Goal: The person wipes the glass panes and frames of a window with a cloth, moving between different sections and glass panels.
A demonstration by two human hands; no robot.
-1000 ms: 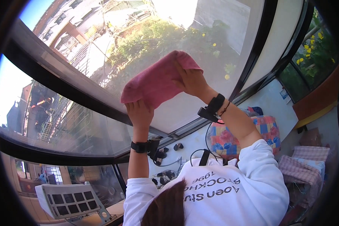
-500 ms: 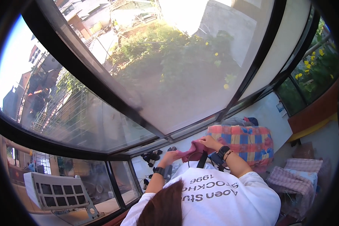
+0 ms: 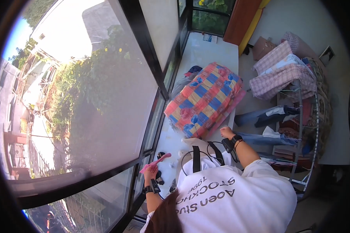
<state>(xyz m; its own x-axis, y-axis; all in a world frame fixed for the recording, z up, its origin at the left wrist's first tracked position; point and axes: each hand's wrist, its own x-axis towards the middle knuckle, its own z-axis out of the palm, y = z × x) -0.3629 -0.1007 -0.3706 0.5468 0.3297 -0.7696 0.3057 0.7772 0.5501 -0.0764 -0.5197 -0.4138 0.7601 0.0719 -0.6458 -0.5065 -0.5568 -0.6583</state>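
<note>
My left hand (image 3: 151, 170), at the lower middle beside the window frame, is closed on a pink cloth (image 3: 164, 157). The cloth is bunched, and one narrow end sticks out toward the right. Apart from it, my right hand (image 3: 226, 132) is held out over the edge of the white ledge with its fingers curled in, and nothing shows in it. Just beyond that hand lies a folded patchwork quilt (image 3: 206, 99) in red, blue and yellow checks. Both wrists wear black bands with small devices.
The white ledge (image 3: 206, 48) runs along the tall windows (image 3: 105, 116), with dark clothing (image 3: 196, 70) behind the quilt. At the right, a metal drying rack (image 3: 298, 132) carries jeans (image 3: 256, 116) and a checked cloth (image 3: 278, 73). Small black items (image 3: 159, 178) lie near my left hand.
The view has swung to the right, bringing the drying rack into sight. My right hand has let go of the pink cloth and moved away from it; the left still holds it.
</note>
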